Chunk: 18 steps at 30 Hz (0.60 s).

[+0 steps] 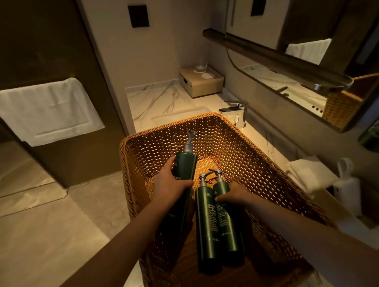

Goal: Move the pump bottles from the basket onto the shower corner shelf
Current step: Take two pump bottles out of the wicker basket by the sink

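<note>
A woven orange basket [247, 153] sits on the marble vanity and holds three dark green pump bottles. My left hand [171, 186] grips the left bottle [185, 165] around its middle, tilted with its silver pump pointing up and away. Two more bottles lie side by side in the basket: the middle one [207, 231] and the right one [228, 225]. My right hand [234, 195] rests on the upper part of the right bottle, fingers curled over it. No shower corner shelf is in view.
A chrome faucet [235, 114] stands just behind the basket. Farther back sits a beige box [202, 82]. A white towel [42, 110] hangs at the left. At the right are a mirror with a dark ledge [278, 58] and folded white towels [308, 171].
</note>
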{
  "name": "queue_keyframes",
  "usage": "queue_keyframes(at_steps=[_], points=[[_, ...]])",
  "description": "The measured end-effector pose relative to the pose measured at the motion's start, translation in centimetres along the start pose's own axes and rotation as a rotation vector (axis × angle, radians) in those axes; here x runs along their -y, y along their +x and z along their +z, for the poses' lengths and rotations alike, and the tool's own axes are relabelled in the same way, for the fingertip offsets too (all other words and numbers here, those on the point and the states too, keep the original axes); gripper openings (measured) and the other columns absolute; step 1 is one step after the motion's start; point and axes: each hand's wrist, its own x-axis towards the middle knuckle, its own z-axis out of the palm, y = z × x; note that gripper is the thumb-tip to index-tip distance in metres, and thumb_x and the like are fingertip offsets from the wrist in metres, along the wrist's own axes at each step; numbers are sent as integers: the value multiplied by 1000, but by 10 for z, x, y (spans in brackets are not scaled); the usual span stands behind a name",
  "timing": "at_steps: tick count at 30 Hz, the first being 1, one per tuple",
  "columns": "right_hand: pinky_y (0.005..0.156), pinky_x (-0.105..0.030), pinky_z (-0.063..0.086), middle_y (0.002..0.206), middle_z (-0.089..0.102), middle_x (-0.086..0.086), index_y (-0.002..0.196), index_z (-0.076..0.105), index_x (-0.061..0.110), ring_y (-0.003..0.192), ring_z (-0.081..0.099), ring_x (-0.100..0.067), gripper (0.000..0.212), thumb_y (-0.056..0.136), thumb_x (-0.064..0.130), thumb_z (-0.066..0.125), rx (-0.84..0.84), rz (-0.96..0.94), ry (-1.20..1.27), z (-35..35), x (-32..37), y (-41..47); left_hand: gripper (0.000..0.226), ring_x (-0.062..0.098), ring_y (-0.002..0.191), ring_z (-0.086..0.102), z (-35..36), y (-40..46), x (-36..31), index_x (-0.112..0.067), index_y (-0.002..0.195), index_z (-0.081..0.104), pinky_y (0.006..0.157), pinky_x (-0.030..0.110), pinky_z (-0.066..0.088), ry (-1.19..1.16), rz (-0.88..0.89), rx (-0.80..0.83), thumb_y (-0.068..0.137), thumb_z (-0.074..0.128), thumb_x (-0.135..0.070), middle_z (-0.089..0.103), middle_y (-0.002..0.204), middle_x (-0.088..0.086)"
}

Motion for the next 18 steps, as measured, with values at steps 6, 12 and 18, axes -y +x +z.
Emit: queue_keyframes(at_steps=[6,12,18], points=[[74,-37,55,99,57,-13,117,48,2,82,61,-25,62,67,18,80,-82,59,149,8,8,-1,93,21,113,52,-6,-1,0,-27,142,31,94,42,50,-43,8,-15,65,81,-15,52,134,8],[84,-38,53,111,62,0,122,49,21,94,57,-15,64,67,20,81,-321,-328,180,-6,22,-23,94,14,111,53,-14,4,-12,-32,143,28,91,35,51,-90,85,-62,68,79,-12,50,136,1],[93,-27,42,120,57,17,134,43,33,113,50,-1,74,70,23,79,-451,-753,279,-36,66,-59,94,-3,99,51,-46,5,-42,-40,142,27,83,18,43,-217,153,-158,68,79,-16,48,122,-18]])
